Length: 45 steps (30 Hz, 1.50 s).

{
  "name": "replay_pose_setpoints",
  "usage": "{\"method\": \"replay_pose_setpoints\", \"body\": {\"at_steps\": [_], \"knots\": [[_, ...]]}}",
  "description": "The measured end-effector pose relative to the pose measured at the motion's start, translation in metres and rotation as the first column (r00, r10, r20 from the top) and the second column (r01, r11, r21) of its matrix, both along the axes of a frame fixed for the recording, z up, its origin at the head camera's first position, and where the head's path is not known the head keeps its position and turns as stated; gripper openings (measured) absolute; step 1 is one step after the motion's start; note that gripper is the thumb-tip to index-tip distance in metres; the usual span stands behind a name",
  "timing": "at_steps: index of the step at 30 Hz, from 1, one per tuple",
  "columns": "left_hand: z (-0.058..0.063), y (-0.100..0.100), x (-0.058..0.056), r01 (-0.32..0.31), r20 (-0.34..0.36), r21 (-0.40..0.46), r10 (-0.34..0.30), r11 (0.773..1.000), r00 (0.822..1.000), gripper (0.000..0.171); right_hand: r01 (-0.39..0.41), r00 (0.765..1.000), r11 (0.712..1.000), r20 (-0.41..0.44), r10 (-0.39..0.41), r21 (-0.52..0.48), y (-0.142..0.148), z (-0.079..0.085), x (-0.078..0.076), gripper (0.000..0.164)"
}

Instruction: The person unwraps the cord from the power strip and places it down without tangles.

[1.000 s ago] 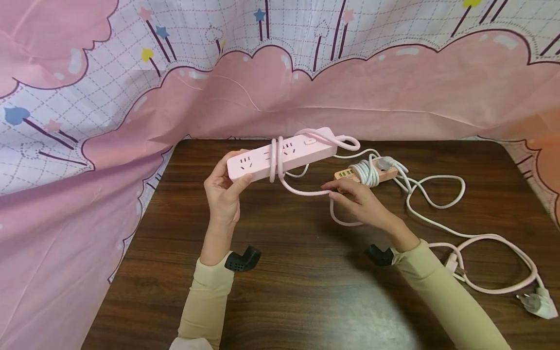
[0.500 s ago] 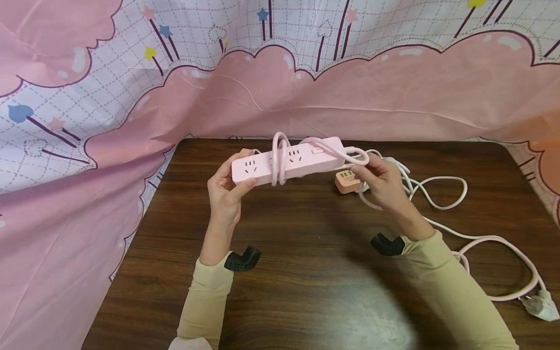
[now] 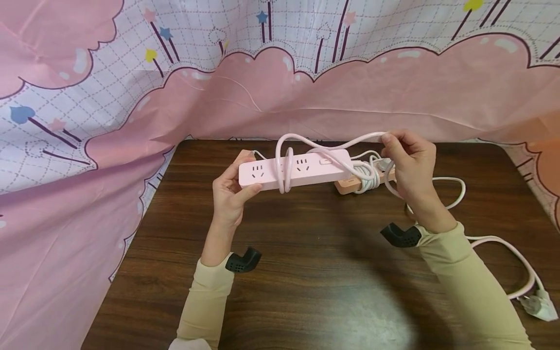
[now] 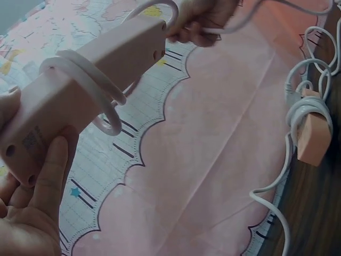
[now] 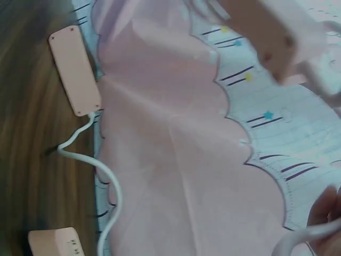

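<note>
A pink power strip is held up above the table, nearly level, its socket face towards me in the head view. My left hand grips its left end, thumb on the front and fingers behind. Its pink cord loops round the strip's middle, and another loop leaves the right end. Up and to the right of the strip, my right hand pinches the cord between thumb and fingers. The left wrist view shows the strip's underside with the cord loops round it; there the right hand is blurred.
Behind on the table lies a peach power strip wrapped in white cord. A second peach strip, mostly hidden in the head view, lies near the back edge. Cords trail down the right side to a plug. A patterned cloth hangs behind.
My right hand has moved right and up, drawing the cord from below the strip to above its right end. The strip has shifted slightly right and down, still in my left hand.
</note>
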<state>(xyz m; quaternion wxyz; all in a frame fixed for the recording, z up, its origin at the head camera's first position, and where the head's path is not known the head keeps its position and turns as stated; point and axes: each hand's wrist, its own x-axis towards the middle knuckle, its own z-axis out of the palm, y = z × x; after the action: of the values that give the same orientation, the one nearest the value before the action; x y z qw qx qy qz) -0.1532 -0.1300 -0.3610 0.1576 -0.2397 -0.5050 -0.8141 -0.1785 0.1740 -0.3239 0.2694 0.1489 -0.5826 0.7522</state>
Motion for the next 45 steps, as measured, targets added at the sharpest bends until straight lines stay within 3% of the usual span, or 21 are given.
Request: {"method": "replay_pose_setpoints", "body": {"at_steps": [4, 8, 12, 15, 17, 20, 23, 25, 27, 30, 32, 34, 36, 37, 39, 41, 42, 43, 45], "knots": [[-0.003, 0.000, 0.000, 0.002, 0.011, -0.013, -0.002, 1.000, 1.000, 0.042, -0.082, 0.994, 0.991, -0.076, 0.074, -0.103, 0.003, 0.008, 0.006, 0.007], [-0.003, 0.001, -0.001, -0.001, -0.013, -0.016, 0.001, 1.000, 1.000, 0.043, -0.207, 0.971, 0.972, -0.146, 0.189, -0.113, 0.010, 0.014, 0.016, 0.007], [-0.003, 0.001, -0.001, -0.006, -0.017, -0.029, 0.005, 1.000, 1.000, 0.044, -0.325, 0.931, 0.942, -0.207, 0.302, -0.089, 0.015, 0.018, 0.027, 0.008], [-0.004, 0.000, -0.002, -0.011, -0.015, -0.036, 0.011, 0.999, 1.000, 0.045, -0.427, 0.887, 0.895, -0.254, 0.386, -0.130, 0.017, 0.020, 0.036, 0.009], [-0.004, 0.000, -0.002, -0.021, -0.018, -0.030, 0.021, 0.999, 1.000, 0.045, -0.513, 0.839, 0.850, -0.280, 0.466, -0.123, 0.017, 0.022, 0.044, 0.012], [-0.005, -0.002, -0.003, -0.053, -0.020, -0.014, 0.053, 0.999, 0.998, 0.045, -0.599, 0.763, 0.800, -0.273, 0.585, 0.042, 0.017, 0.023, 0.053, 0.012], [-0.005, -0.003, -0.004, -0.080, -0.024, 0.009, 0.080, 0.997, 0.996, 0.044, -0.620, 0.710, 0.733, -0.199, 0.676, 0.278, 0.020, 0.021, 0.055, 0.007], [-0.004, -0.004, -0.005, -0.092, -0.031, 0.024, 0.093, 0.995, 0.995, 0.044, -0.610, 0.699, 0.678, -0.124, 0.704, 0.410, 0.022, 0.015, 0.053, 0.012], [-0.003, -0.005, -0.006, -0.097, -0.036, 0.038, 0.098, 0.995, 0.994, 0.042, -0.617, 0.687, 0.601, -0.026, 0.727, 0.508, 0.023, 0.007, 0.050, 0.023], [-0.001, -0.005, -0.006, -0.109, -0.038, 0.044, 0.111, 0.993, 0.993, 0.040, -0.581, 0.711, 0.482, 0.120, 0.693, 0.656, 0.022, -0.006, 0.044, 0.035], [0.001, -0.004, -0.006, -0.115, -0.036, 0.047, 0.117, 0.992, 0.992, 0.040, -0.556, 0.731, 0.404, 0.197, 0.653, 0.726, 0.020, -0.015, 0.038, 0.033], [0.002, -0.004, -0.005, -0.116, -0.033, 0.055, 0.118, 0.992, 0.992, 0.040, -0.533, 0.759, 0.344, 0.256, 0.599, 0.773, 0.018, -0.023, 0.031, 0.027], [0.002, -0.004, -0.004, -0.109, -0.028, 0.066, 0.111, 0.992, 0.993, 0.041, -0.525, 0.787, 0.315, 0.309, 0.535, 0.791, 0.016, -0.029, 0.023, 0.020], [0.003, -0.004, -0.004, -0.104, -0.026, 0.072, 0.106, 0.992, 0.994, 0.041, -0.516, 0.807, 0.313, 0.330, 0.490, 0.798, 0.015, -0.032, 0.019, 0.017], [0.003, -0.005, -0.003, -0.097, -0.020, 0.074, 0.098, 0.993, 0.995, 0.042, -0.450, 0.873, 0.328, 0.332, 0.357, 0.831, 0.015, -0.035, 0.011, 0.013], [0.003, -0.006, -0.002, -0.092, -0.011, 0.072, 0.093, 0.993, 0.996, 0.042, -0.338, 0.940, 0.367, 0.289, 0.182, 0.867, 0.015, -0.035, 0.004, 0.010], [0.003, -0.006, -0.001, -0.090, -0.007, 0.068, 0.090, 0.994, 0.996, 0.042, -0.271, 0.962, 0.399, 0.260, 0.084, 0.876, 0.015, -0.034, 0.001, 0.009], [0.003, -0.006, -0.001, -0.086, -0.003, 0.063, 0.086, 0.994, 0.996, 0.043, -0.205, 0.972, 0.435, 0.233, -0.010, 0.876, 0.015, -0.032, -0.002, 0.009], [0.003, -0.007, 0.000, -0.072, 0.003, 0.053, 0.072, 0.996, 0.997, 0.043, -0.077, 0.963, 0.537, 0.202, -0.179, 0.840, 0.017, -0.025, -0.008, 0.011]]}}
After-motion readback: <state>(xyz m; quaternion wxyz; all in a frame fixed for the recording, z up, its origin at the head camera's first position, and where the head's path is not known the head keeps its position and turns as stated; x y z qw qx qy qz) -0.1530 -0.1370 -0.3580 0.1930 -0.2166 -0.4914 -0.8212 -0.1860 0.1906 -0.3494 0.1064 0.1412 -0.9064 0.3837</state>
